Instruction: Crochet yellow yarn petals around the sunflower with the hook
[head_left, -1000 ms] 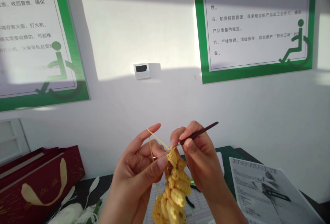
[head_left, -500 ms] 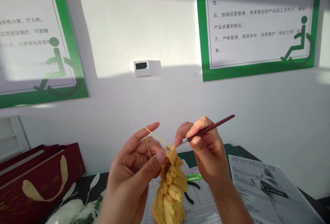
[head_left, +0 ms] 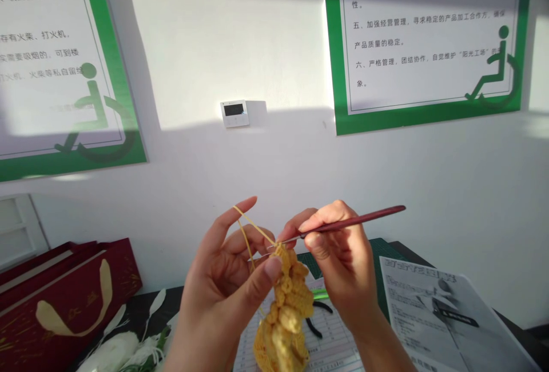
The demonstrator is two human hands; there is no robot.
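Burgundy crochet hook [head_left: 354, 220] flatter than before

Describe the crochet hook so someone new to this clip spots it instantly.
Under the green-framed poster at right, find the right hand. The crochet hook slants from its fingers, its thin end at the yellow crochet piece. Its straight, dark red handle separates it from the yellow yarn.

Bag [head_left: 71, 298] left, leaflet [head_left: 418, 318] right
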